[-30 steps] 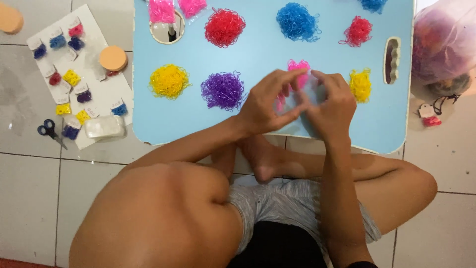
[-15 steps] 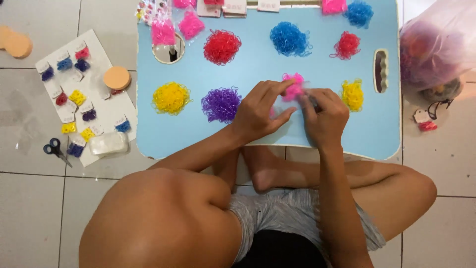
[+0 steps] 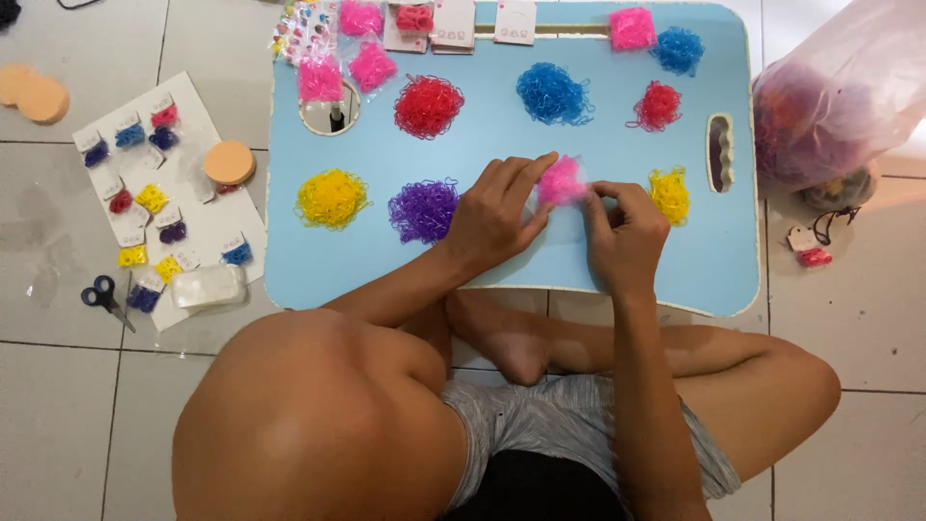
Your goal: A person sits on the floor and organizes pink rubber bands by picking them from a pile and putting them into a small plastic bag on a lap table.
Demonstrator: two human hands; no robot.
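A small clear bag of pink rubber bands [image 3: 560, 181] sits between my two hands above the light blue lap table [image 3: 502, 260]. My left hand [image 3: 494, 217] pinches its left side with fingers and thumb. My right hand [image 3: 625, 232] pinches its right side. Just left of my left hand lies a purple pile of bands [image 3: 422, 210], and a yellow pile [image 3: 669, 194] lies right of my right hand.
More piles lie on the table: yellow [image 3: 331, 198], red [image 3: 428, 105], blue [image 3: 552, 94], small red [image 3: 657, 104]. Pink packets and cards line the far edge. On the floor: a sheet with small band packets [image 3: 145, 193], scissors [image 3: 104, 297], round sponges, a big plastic bag [image 3: 830, 96].
My hands have lowered and drawn closer around the pink bag. The view has tilted, showing more of the table's far edge with its cards and packets.
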